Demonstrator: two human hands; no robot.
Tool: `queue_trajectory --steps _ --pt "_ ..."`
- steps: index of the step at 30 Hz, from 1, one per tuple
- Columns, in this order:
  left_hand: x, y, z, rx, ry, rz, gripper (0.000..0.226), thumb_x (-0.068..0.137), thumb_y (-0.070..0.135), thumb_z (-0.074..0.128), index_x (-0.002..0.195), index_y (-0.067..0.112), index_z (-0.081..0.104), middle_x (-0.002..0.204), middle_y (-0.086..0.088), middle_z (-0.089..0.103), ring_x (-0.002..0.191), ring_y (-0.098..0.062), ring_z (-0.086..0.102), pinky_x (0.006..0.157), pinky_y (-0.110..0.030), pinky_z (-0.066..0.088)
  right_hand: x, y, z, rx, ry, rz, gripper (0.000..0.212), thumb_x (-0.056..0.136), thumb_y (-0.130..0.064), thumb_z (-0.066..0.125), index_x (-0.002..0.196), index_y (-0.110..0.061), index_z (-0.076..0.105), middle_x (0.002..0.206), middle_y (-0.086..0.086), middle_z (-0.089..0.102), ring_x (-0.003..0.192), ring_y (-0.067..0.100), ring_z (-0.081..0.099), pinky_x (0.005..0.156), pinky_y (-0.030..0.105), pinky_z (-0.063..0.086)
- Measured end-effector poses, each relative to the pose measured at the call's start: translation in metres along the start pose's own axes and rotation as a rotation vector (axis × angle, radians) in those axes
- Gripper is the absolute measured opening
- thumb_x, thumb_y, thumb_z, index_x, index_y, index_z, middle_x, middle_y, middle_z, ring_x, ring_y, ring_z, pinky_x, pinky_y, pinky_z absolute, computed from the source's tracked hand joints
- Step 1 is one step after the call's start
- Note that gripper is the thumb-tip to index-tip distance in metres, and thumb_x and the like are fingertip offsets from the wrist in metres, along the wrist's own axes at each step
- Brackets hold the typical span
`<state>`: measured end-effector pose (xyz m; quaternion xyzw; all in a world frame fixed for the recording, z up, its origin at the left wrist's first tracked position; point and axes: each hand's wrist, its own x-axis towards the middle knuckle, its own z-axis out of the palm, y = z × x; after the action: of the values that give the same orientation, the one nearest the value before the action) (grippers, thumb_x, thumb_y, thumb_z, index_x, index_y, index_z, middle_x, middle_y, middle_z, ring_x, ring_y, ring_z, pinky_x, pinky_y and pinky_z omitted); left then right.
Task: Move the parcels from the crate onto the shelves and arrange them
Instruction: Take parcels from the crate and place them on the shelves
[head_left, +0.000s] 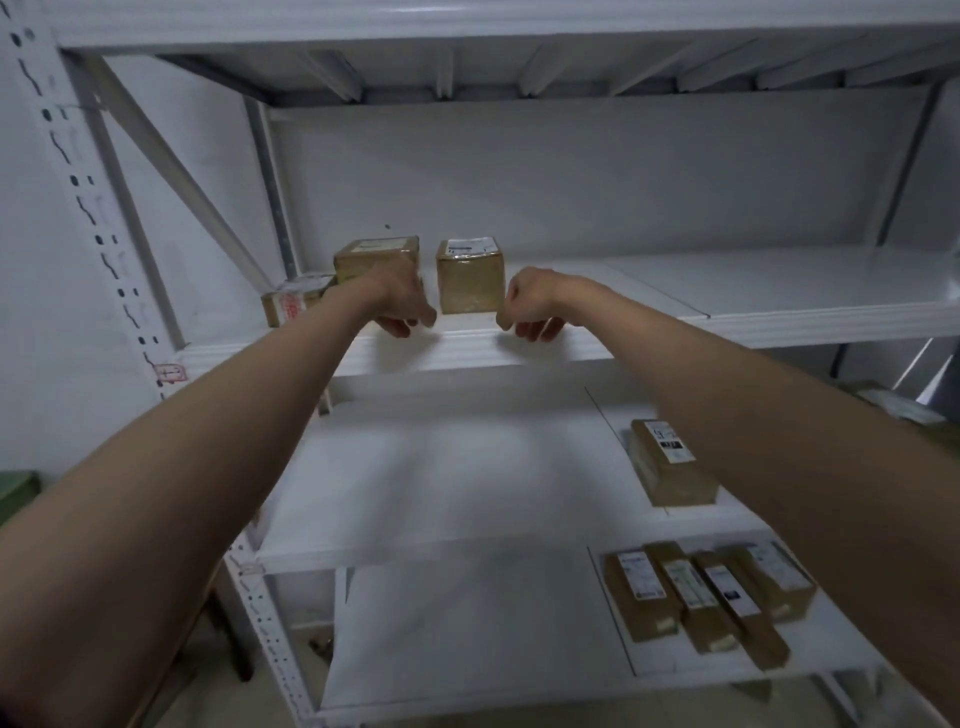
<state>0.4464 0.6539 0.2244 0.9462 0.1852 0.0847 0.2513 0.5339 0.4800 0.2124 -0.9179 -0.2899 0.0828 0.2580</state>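
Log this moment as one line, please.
left hand: empty | right hand: empty | cube parcel: on upper shelf, between hands

Brown parcels (470, 278) w/ white labels; white shelves (779, 306).

The left hand (402, 304) hides part of the left parcel (376, 257).
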Motion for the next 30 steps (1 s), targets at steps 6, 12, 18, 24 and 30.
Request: queue_trajectory --steps 6,12,18,24,30 --pt "-0.054 -0.024 0.006 0.156 -0.267 -0.13 0.036 0.085 0.018 0.075 0.115 0.004 0.062 0.101 -0.013 0.07 0.089 -0.028 0.071 0.083 -0.037 0.059 -0.026 -0.027 0.034 -0.16 -0.282 -0.063 0.031 0.093 -0.012 0.065 0.118 0.005 0.06 0.102 0.017 0.071 0.076 0.029 0.07 0.068 0.035 0.062" --pt "-0.089 -0.072 0.029 0.29 -0.369 -0.301 0.071 0.082 0.031 0.078 0.142 0.019 0.041 0.11 -0.006 0.066 0.097 -0.024 0.069 0.088 -0.038 0.057 -0.036 -0.043 0.087 -0.33 -0.434 -0.178 0.039 0.088 -0.012 0.072 0.123 -0.003 0.058 0.109 0.016 0.067 0.094 0.035 0.073 0.082 0.05 0.061" --pt "-0.152 -0.115 0.072 0.313 -0.27 -0.465 0.071 0.083 0.036 0.075 0.142 0.018 0.041 0.107 -0.002 0.06 0.099 -0.025 0.066 0.083 -0.034 0.056 -0.049 -0.039 0.159 -0.419 -0.546 -0.353 0.061 0.082 -0.022 0.077 0.135 -0.018 0.046 0.113 0.011 0.061 0.096 0.029 0.071 0.082 0.047 0.061" --pt "-0.257 -0.161 0.129 0.339 -0.224 -0.609 0.057 0.086 0.033 0.071 0.137 0.019 0.049 0.129 -0.005 0.055 0.115 -0.025 0.053 0.084 -0.031 0.043 -0.098 -0.04 0.252 -0.451 -0.685 -0.593 0.065 0.084 -0.025 0.074 0.141 -0.024 0.043 0.109 0.009 0.057 0.093 0.027 0.069 0.08 0.043 0.062" --pt "-0.387 -0.199 0.163 0.24 -0.224 -0.886 0.06 0.085 0.035 0.073 0.137 0.019 0.048 0.129 -0.005 0.057 0.115 -0.024 0.054 0.092 -0.034 0.046 -0.179 -0.064 0.34 -0.517 -0.933 -0.789 0.064 0.088 -0.019 0.072 0.144 -0.022 0.04 0.11 0.006 0.051 0.088 0.022 0.062 0.074 0.036 0.059"
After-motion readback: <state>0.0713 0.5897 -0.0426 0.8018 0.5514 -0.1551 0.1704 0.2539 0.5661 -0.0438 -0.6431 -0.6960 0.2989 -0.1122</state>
